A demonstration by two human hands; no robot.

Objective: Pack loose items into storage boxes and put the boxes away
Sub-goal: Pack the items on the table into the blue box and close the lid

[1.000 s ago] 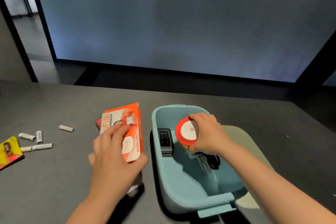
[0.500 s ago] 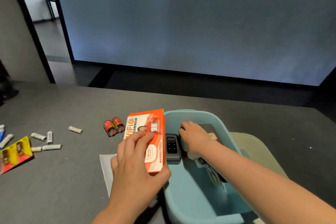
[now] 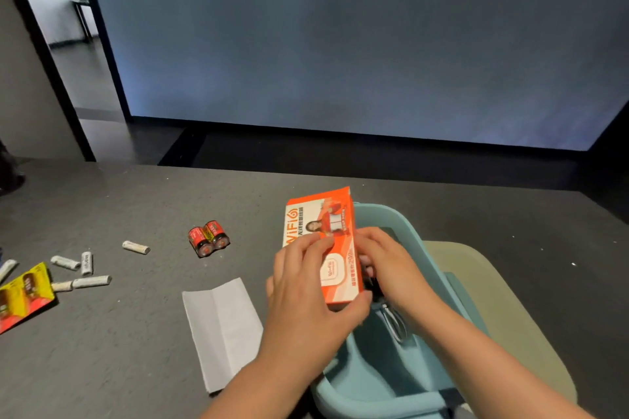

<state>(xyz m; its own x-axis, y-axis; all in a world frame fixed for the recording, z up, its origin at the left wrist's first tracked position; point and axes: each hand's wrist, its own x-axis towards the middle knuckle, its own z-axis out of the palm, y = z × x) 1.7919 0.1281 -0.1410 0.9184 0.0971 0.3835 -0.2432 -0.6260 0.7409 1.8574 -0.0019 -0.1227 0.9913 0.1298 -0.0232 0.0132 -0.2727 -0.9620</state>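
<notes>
1. The orange WiFi box (image 3: 326, 248) is held above the left rim of the teal storage box (image 3: 391, 381), over the table (image 3: 136, 333).
2. The left hand (image 3: 306, 286) grasps it, fingers over its face, thumb under its near end.
3. The right hand (image 3: 391, 265) touches its right side; its fingers are hidden, so I cannot tell their grip.
4. A folded white paper (image 3: 221, 326), two red batteries (image 3: 209, 237) and loose white batteries (image 3: 90, 281) lie to the left.

I have lifted the orange cardboard WiFi box (image 3: 326, 241) off the counter and brought it over the left rim of the light blue plastic storage bin (image 3: 391, 381). My right hand (image 3: 391, 269) has let go of the red-lidded round container and come up against the box's right edge.
</notes>
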